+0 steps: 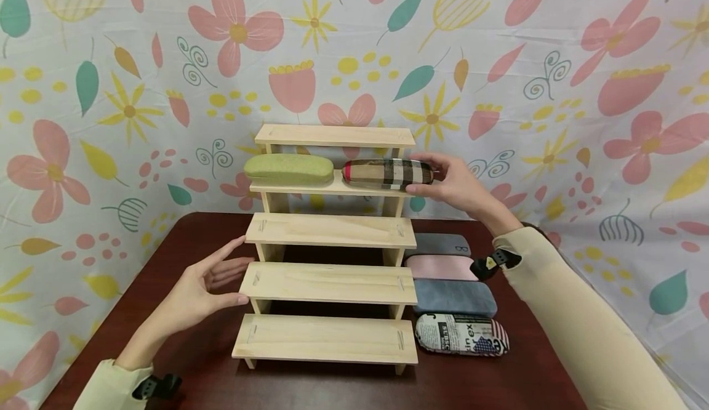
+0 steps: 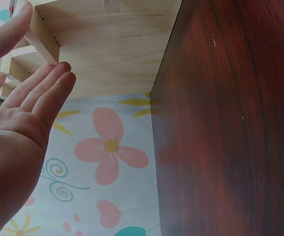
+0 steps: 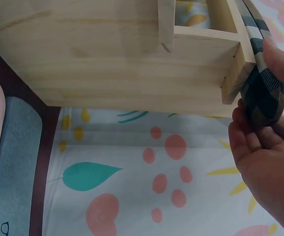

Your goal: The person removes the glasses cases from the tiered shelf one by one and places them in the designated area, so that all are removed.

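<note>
A plaid glasses case [image 1: 388,173] with a red end lies along the right half of the second-highest step of a wooden tiered rack [image 1: 332,229]. My right hand [image 1: 455,183] grips its right end, thumb in front and fingers behind; the right wrist view shows the thumb and fingers around the plaid end [image 3: 264,96]. Left of it on the same step is a green glasses case [image 1: 289,169]. My left hand [image 1: 191,290] is at the rack's left side, fingers extended, fingertips right at the edges of the middle steps, holding nothing.
On the dark wooden table [image 1: 194,250], right of the rack, lie a grey case [image 1: 440,244], a pink case [image 1: 443,267], a blue case [image 1: 455,297] and a newsprint-patterned case [image 1: 462,335] in a column. A flowered cloth [image 1: 354,40] hangs behind.
</note>
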`<state>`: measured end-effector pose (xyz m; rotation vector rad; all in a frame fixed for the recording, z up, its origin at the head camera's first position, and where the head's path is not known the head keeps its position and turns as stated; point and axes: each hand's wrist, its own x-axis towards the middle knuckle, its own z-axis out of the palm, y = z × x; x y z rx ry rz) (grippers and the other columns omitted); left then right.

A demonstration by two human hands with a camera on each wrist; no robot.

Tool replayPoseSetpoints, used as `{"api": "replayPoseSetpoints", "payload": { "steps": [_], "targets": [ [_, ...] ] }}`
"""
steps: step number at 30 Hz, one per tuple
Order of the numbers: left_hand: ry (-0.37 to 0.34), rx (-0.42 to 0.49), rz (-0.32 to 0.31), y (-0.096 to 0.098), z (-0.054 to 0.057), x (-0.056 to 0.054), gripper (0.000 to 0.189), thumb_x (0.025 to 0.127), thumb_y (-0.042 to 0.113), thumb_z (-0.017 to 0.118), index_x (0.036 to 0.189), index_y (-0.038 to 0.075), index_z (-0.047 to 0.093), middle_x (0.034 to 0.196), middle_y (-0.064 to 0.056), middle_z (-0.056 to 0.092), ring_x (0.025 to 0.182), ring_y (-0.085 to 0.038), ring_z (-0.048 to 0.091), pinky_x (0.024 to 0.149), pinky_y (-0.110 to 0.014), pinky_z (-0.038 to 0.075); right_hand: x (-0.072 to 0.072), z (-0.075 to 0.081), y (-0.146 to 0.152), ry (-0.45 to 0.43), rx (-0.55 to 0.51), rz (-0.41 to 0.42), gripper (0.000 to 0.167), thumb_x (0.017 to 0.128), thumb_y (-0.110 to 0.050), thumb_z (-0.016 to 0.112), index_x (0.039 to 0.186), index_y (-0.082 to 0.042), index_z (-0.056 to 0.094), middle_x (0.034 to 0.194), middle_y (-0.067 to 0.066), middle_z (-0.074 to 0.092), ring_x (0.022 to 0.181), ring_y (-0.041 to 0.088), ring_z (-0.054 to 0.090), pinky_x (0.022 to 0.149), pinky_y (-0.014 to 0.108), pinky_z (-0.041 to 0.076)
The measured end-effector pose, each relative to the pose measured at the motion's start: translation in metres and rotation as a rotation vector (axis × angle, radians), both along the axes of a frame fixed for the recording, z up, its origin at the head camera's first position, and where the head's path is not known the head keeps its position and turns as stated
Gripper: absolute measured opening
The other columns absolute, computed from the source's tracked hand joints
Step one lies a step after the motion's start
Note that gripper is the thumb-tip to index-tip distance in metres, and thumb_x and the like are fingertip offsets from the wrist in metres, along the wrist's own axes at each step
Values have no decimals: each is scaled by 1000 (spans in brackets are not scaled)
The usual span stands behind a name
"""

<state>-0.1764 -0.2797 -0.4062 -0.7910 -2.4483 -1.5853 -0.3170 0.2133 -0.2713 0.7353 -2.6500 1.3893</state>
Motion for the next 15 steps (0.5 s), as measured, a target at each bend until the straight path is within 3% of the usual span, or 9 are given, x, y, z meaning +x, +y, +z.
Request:
{"api": "replayPoseSetpoints", "payload": {
  "steps": [7,15],
  "targets": [
    [0,-1,3,0,1,0,102,83,3,91,166,22,36,139,-16,67,130,-17,62,98,-26,55,0,-3,3,8,-16,-6,63,94,-22,83,151,-11,57,129,10,63,95,26,49,72,36,44],
    [-1,3,1,0,0,0,102,83,3,91,166,22,36,139,-16,67,130,-17,62,99,-26,54,3,-5,6,-14,-62,-26,59,94,-21,83,147,-11,60,132,9,63,110,23,57,85,34,48]
  ]
}}
